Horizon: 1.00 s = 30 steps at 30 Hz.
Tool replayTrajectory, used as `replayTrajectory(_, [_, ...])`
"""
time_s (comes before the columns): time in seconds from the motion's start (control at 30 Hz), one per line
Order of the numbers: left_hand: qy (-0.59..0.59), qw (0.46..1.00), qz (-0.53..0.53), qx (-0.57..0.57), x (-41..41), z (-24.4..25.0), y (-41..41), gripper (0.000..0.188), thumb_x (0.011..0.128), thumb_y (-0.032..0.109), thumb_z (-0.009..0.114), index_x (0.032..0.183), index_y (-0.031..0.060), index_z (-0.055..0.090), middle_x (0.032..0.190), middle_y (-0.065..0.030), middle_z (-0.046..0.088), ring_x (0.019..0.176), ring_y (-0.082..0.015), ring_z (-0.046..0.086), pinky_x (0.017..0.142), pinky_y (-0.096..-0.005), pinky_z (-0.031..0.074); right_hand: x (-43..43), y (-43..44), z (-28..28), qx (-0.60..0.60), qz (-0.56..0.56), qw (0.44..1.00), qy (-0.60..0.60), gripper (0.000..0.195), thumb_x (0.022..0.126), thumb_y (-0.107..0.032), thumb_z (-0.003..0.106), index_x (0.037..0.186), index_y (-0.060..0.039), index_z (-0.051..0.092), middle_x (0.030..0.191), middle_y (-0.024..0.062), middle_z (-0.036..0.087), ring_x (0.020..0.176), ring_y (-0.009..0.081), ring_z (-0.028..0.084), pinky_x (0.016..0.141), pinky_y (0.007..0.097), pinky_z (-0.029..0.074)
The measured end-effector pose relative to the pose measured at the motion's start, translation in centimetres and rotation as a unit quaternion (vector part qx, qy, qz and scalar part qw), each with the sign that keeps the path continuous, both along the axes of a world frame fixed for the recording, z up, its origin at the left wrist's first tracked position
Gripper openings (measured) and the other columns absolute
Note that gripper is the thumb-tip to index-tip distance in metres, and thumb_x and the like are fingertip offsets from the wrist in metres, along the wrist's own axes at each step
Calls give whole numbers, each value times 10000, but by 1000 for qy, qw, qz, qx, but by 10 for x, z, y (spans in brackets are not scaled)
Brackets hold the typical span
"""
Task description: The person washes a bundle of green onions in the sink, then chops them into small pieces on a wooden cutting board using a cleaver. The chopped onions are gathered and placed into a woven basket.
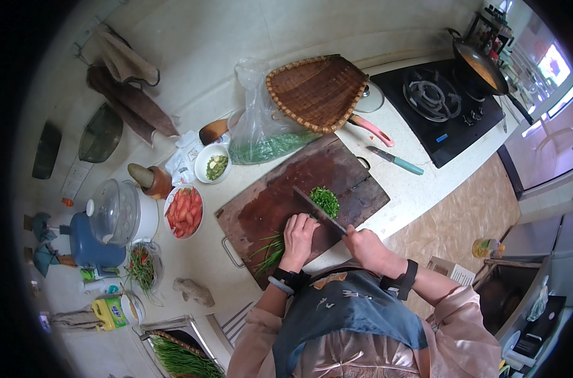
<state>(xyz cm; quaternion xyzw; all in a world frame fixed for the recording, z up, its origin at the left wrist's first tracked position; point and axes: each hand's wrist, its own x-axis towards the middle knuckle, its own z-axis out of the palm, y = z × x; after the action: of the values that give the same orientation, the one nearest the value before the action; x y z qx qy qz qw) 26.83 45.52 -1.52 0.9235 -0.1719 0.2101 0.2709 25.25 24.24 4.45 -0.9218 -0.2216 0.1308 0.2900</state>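
On a dark wooden cutting board (pixel 267 189) my left hand (pixel 299 238) presses down on a bunch of green stalks (pixel 270 253), whose loose ends stick out to its left. My right hand (pixel 369 248) grips the handle of a kitchen knife (pixel 317 208). The blade lies close beside my left fingertips. Just past the blade is a small heap of finely chopped greens (pixel 324 201). How much of the bunch lies under my left hand is hidden.
Left of the board stand a bowl of sliced red vegetable (pixel 184 211) and a bowl of chopped green pieces (pixel 212 163). Behind it are a plastic bag of greens (pixel 262 146) and a woven basket (pixel 314 92). A teal-handled knife (pixel 395 160) lies near the gas hob (pixel 437 146).
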Motion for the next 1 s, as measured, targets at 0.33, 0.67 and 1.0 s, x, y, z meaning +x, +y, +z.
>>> replayTrajectory(0.33, [31,999,7,-15,-1,-1,-5,73,859,7,643,932,5,644,981,-138,598,915,-335,582,780,-435,503,-1,-7,10,0,-37,999,3,174,952,-137,547,971,33,514,612,243,606,621,448,639,566,528,512])
replayTrajectory(0.67, [78,996,14,48,-2,-7,-1,194,796,-29,606,985,10,627,1057,-149,567,981,-334,570,811,-410,517,-9,-5,6,-26,26,998,-49,176,950,-123,577,944,37,503,561,235,563,577,451,612,545,508,502])
replayTrajectory(1.0, [29,1000,11,7,-4,-8,0,166,805,-22,647,966,18,633,1030,-138,597,950,-322,588,804,-410,518,-4,-4,17,-10,14,1000,-25,178,955,-120,552,942,49,497,605,249,589,614,455,627,553,520,503])
